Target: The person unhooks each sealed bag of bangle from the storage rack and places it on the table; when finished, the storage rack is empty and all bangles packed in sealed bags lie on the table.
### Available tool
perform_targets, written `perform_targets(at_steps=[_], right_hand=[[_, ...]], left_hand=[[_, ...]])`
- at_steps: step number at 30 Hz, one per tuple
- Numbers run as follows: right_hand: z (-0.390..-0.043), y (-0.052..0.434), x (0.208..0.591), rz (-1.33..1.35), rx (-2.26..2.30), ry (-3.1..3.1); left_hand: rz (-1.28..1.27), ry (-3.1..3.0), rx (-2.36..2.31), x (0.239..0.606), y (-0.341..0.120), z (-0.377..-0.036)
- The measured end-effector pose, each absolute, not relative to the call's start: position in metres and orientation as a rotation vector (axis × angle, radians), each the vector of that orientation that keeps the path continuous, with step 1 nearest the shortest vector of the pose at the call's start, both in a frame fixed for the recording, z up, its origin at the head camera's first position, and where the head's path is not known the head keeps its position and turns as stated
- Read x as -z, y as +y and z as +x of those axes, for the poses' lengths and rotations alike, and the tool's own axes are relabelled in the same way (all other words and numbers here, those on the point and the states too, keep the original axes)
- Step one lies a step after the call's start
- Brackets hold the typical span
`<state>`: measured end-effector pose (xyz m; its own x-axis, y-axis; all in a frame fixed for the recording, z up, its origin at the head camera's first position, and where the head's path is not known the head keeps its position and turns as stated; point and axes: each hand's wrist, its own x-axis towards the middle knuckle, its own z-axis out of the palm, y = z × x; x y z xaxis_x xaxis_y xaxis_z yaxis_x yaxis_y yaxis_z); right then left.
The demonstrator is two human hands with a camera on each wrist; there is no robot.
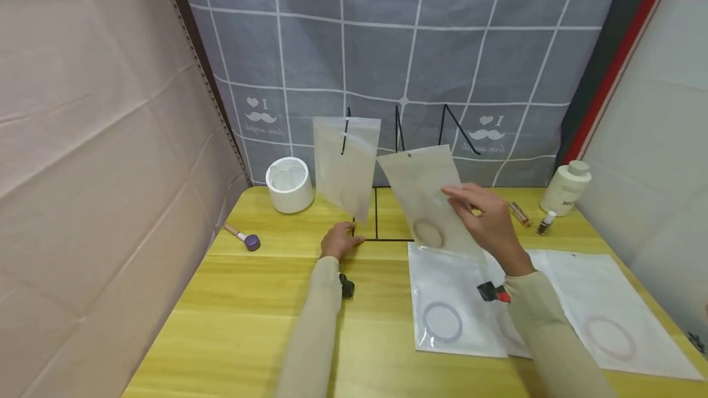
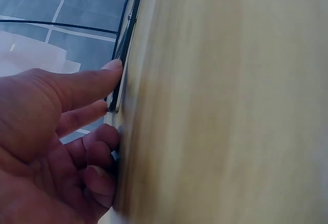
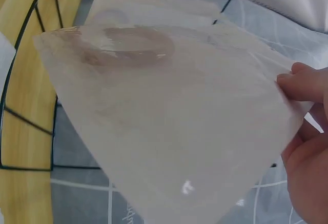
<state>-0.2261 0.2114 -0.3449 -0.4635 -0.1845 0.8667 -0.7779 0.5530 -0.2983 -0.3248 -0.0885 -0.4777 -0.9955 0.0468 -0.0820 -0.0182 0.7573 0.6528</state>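
Note:
My right hand (image 1: 487, 220) pinches the side edge of a translucent plastic bag (image 1: 426, 183) and holds it raised before a black wire rack (image 1: 377, 214). A brownish ring shows through the bag's lower end, and a small hole sits near its top. In the right wrist view, the bag (image 3: 179, 116) fills the middle, with thumb and fingers at its right edge. My left hand (image 1: 338, 241) grips the front left corner of the rack's base; its thumb lies on the wire (image 2: 125, 49) in the left wrist view. Another translucent bag (image 1: 345, 164) hangs from the rack's left hook.
White bags (image 1: 461, 336) with rings inside lie at the table's right. A white round container (image 1: 289, 184) stands left of the rack, near a purple-headed brush (image 1: 251, 242). Back right are a white bottle (image 1: 565, 189), a small dark bottle (image 1: 546, 223) and a brownish tube (image 1: 519, 214).

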Motion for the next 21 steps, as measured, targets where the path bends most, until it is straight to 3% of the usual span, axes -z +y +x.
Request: perform_targets(at_steps=[7, 13, 21], right_hand=[[-0.183, 0.206, 0.354, 0.775, -1.426, -2.015], [-0.182, 0.186, 0.397, 0.249, -2.106, -2.455], [-0.202, 0.160, 0.452, -0.081, -1.878, -2.761]], left_hand=[[0.063, 2.881, -1.023, 0.477, -0.091, -0.326], [0.083, 2.891, -0.992, 0.476, -0.096, -0.331], [0.099, 2.811, -1.049, 0.470, -0.094, -0.330]])
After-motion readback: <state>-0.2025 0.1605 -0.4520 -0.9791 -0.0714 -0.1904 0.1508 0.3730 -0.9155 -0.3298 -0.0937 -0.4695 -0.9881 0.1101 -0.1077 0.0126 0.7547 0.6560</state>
